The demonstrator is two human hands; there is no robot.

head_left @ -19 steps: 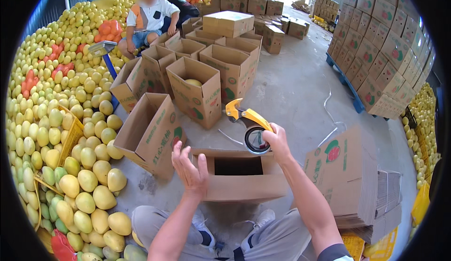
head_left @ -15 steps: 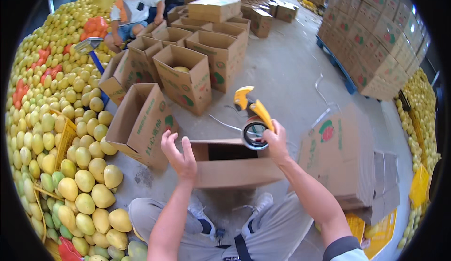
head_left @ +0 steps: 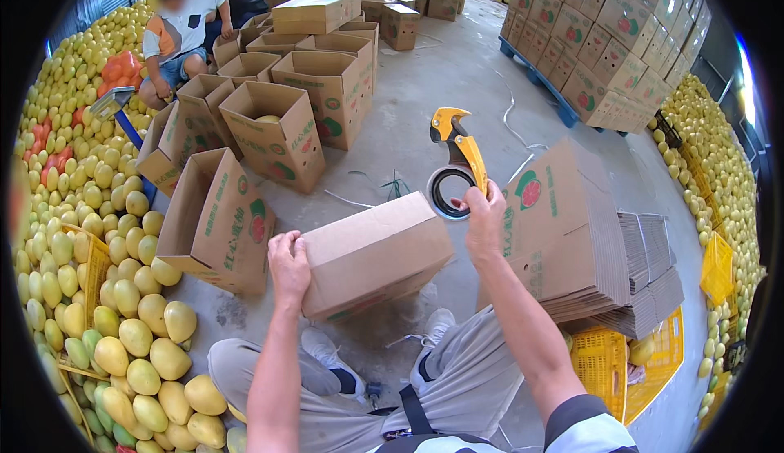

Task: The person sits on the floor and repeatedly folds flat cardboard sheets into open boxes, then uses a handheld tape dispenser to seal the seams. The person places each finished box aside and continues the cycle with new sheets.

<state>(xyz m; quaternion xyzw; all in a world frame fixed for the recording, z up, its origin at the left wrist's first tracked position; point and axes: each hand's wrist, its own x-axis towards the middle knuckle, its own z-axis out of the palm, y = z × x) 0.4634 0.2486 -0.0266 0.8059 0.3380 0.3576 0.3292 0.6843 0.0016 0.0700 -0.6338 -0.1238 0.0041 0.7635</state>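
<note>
In front of my knees is a cardboard box, its top flaps folded together along a seam and its body slightly tilted. My left hand grips the left end of this box, fingers curled over its top edge. Just past the box's right end, my right hand is closed around the yellow handle of a tape dispenser. A roll of tape sits at the dispenser's lower end, held above the floor. To the left of my left hand stands an open-topped cardboard carton.
Flattened cardboard boxes are stacked at the right, beside a yellow crate. A large pile of yellow pomelos fills the left. Several open cartons stand ahead, near a seated person. Boxes rise on a blue pallet.
The box's open top is now covered by its flaps. My left hand has come down from the air onto the box's left end. The dispenser remains in my right hand.
</note>
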